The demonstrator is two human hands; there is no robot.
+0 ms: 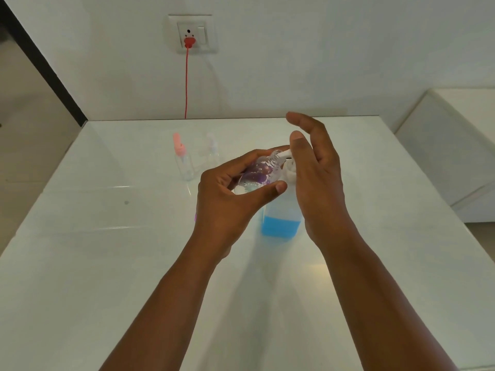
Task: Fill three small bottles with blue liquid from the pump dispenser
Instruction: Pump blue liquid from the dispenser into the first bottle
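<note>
My left hand grips a small clear bottle with a purple pattern, tilted so its open neck meets the white nozzle of the pump dispenser. The dispenser is a clear bottle with blue liquid low in its base, standing mid-table. My right hand lies over the pump head with fingers nearly straight, the thumb on top of the pump. Two more small clear bottles stand behind to the left: one with a pink cap, one with a pale cap.
A glossy white table carries everything. Behind it a wall socket holds a red plug, its red cord dropping behind the table's far edge. A white cabinet stands to the right.
</note>
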